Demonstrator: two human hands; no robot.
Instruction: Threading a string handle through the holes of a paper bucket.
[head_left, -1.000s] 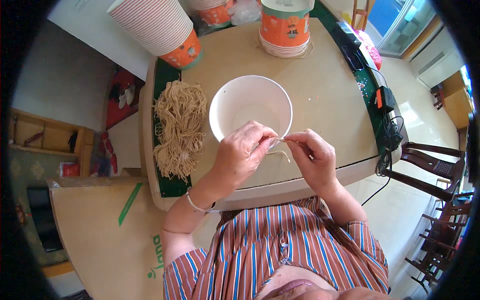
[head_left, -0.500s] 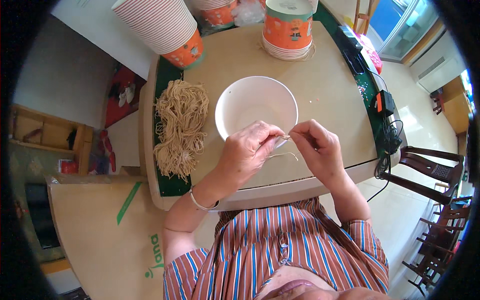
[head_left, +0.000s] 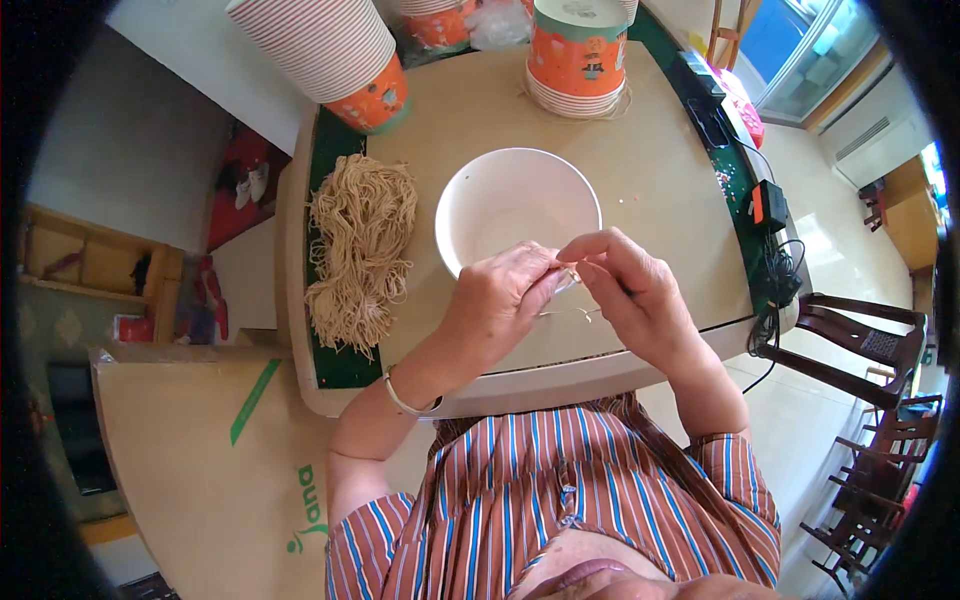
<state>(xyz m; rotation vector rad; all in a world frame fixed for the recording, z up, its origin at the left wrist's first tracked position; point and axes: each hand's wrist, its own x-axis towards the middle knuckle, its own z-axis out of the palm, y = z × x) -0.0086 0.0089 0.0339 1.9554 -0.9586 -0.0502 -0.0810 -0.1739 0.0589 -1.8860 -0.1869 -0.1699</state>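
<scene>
A white paper bucket stands in front of me on the table, its mouth turned up toward me and nothing visible inside. At its near rim, my left hand is closed in a pinch on a thin beige string. My right hand meets it there, thumb and index finger pinched on the same string, with the fingertips of both hands touching. One loose end hangs below them. The exact spot where the string meets the rim is hidden by my fingers. A hank of beige strings lies to the left.
A tall stack of orange-patterned paper buckets leans at the back left. Another stack stands upside down at the back, strings around its base. Black cables and a power adapter run along the right table edge. A wooden chair stands beyond.
My right hand has shifted slightly left, and its index finger now reaches over the left fingertips. The bucket has moved a little up and right. The dangling string end has drawn in.
</scene>
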